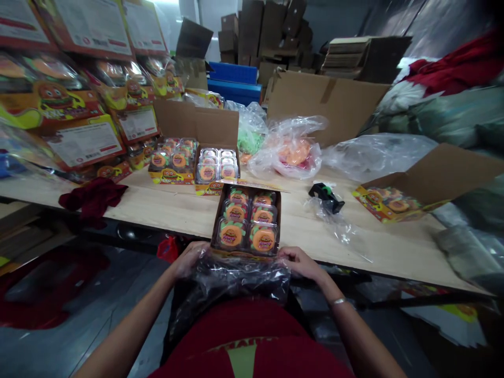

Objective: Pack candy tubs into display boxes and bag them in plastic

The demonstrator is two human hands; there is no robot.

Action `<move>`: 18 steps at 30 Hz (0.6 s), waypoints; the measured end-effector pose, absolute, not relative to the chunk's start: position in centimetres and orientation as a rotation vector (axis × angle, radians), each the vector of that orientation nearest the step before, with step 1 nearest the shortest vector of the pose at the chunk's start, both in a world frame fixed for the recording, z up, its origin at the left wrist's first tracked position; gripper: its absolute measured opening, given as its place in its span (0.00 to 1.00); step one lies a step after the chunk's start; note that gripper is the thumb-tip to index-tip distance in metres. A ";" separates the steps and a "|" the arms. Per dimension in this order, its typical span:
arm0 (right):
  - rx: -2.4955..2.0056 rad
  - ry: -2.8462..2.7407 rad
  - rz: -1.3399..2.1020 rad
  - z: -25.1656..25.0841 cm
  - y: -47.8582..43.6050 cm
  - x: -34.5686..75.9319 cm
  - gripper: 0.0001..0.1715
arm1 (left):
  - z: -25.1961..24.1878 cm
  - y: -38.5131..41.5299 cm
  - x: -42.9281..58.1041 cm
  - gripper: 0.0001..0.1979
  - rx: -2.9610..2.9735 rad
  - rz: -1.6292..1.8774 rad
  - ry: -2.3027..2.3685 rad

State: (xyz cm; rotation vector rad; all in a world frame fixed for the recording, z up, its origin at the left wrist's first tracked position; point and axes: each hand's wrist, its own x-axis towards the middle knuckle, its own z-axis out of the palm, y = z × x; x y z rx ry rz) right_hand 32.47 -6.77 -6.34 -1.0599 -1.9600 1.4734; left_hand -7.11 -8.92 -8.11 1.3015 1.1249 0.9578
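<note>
An open display box (247, 220) of burger-shaped candies in clear tubs sits at the near edge of the wooden table (165, 207). A clear plastic bag (240, 281) lies bunched against the box's near end, over my lap. My left hand (188, 259) grips the bag's left side with curled fingers. My right hand (301, 261) pinches the bag's right side next to the box corner.
Two more open candy boxes (195, 163) stand further back, another (388, 203) at the right. A black and green tape dispenser (326, 197) lies on loose plastic. Bags of candy (293, 152), a dark red cloth (94, 195), stacked printed cartons (79, 105) and cardboard boxes (323, 100) surround the table.
</note>
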 end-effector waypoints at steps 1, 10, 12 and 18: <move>-1.056 -1.907 1.481 -6.0 -6.6 32.6 0.22 | -8.2 -8.6 -7.2 0.25 1.273 0.991 1.143; -0.970 -1.568 1.492 -4.1 -5.7 30.5 0.30 | -7.2 -6.9 -5.0 0.29 1.124 1.145 1.136; -0.925 -1.390 1.500 -3.8 -5.9 29.7 0.31 | -6.8 -7.0 -5.1 0.31 1.122 1.123 1.103; -0.933 -1.479 1.574 -3.4 -6.2 30.5 0.25 | -4.0 -7.7 -7.7 0.26 1.199 0.890 1.029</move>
